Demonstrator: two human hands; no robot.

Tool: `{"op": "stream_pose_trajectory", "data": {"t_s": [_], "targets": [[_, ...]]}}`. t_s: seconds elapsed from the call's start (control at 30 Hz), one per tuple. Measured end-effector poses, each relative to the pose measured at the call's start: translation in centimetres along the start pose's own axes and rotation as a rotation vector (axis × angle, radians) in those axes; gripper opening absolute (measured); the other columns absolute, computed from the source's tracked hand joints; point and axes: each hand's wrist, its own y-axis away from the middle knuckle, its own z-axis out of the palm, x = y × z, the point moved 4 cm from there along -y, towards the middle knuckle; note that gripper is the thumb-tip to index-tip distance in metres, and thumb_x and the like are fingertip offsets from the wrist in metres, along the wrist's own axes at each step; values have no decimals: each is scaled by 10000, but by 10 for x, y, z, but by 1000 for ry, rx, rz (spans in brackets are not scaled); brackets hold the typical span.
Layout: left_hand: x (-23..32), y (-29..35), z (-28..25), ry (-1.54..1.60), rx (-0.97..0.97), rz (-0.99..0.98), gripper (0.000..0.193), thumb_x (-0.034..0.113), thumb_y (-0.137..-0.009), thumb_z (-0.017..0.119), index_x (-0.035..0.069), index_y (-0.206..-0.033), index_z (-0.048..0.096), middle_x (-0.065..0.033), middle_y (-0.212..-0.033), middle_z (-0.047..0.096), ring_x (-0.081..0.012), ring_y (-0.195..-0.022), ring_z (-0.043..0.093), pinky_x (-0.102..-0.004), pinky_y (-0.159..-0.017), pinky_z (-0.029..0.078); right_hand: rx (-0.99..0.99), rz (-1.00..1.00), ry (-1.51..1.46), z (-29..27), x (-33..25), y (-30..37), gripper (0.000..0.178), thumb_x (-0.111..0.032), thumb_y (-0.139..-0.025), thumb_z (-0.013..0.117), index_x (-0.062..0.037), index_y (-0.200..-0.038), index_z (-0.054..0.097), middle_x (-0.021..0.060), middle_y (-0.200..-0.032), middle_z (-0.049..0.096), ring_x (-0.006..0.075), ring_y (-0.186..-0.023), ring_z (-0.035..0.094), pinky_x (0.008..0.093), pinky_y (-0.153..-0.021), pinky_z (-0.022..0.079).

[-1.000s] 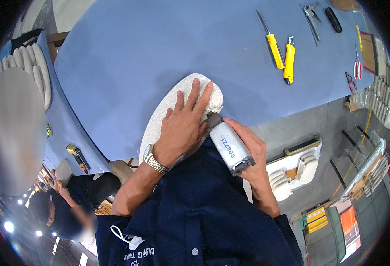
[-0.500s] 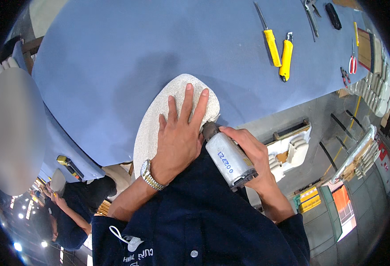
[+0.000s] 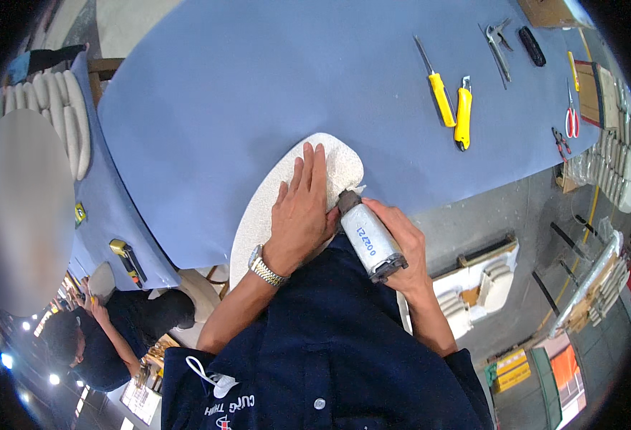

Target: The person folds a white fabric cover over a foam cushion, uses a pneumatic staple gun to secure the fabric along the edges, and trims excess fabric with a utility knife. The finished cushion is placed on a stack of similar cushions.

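A cream fabric-covered pad (image 3: 258,211) with a rounded tip lies at the near edge of the blue table. My left hand (image 3: 299,211) rests flat on it, fingers stretched out and fairly close together. In my right hand (image 3: 405,240) is a silver pneumatic staple gun (image 3: 367,240) with a dark nose and a black end cap. Its nose meets the pad's right edge, where a bit of loose white material sticks out. The fingers under the staple gun are hidden.
On the blue table (image 3: 208,86) lie a yellow-handled screwdriver (image 3: 441,99), a yellow cutter (image 3: 463,118), red-handled scissors (image 3: 572,122), pliers (image 3: 561,143) and a black object (image 3: 532,46). A co-worker (image 3: 107,337) sits at the left, near stacked pale pads (image 3: 75,132).
My left hand's fingers have drawn closer together on the pad. The staple gun stays at the pad's right edge, its nose slightly shifted. The whole view has swung a little.
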Motion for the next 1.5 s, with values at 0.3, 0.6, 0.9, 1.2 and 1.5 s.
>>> {"op": "stream_pose_trajectory", "data": {"t_s": [0.3, 0.6, 0.9, 1.2, 1.5], "targets": [[3, -1, 1, -78, -28, -26, 977, 136, -798, 757, -2, -1579, 188, -250, -1627, 269, -427, -1471, 342, -548, -1116, 426, 45, 0, -85, -4, 8, 14, 611, -143, -772, 747, -18, -1354, 609, 198, -1096, 683, 340, -959, 688, 361, -820, 527], [5, -2, -3, -67, -69, -4, 951, 126, -806, 745, -13, -1574, 202, -251, -1620, 283, -444, -1464, 350, -628, -1077, 425, -85, 73, -82, -2, 2, 4, 582, -155, -780, 743, -25, -1333, 616, 189, -1143, 682, 351, -1018, 683, 372, -875, 522], [10, -3, 4, -37, -6, -6, 820, 95, -859, 654, -25, -1566, 257, -283, -1600, 310, -485, -1454, 348, -687, -1045, 409, -85, 176, -84, 2, -4, -1, 553, -128, -796, 736, -33, -1326, 610, 189, -1185, 683, 335, -1056, 688, 376, -910, 520], [12, 10, 16, -74, 64, -15, 907, 217, -851, 730, -20, -1570, 230, -236, -1612, 316, -404, -1484, 333, -634, -1106, 378, -57, 10, -66, -5, 18, 21, 569, -25, -774, 752, 10, -1323, 606, 174, -1256, 672, 235, -1122, 662, 340, -976, 498], [19, 20, 39, -34, 87, 37, 958, 424, -895, 727, 13, -1590, 211, -202, -1648, 259, -348, -1528, 258, -581, -1199, 269, 261, 109, 522, -43, 93, -20, 644, -86, -822, 780, 3, -1405, 520, 207, -1263, 650, 346, -1193, 628, 417, -1026, 483]]}}
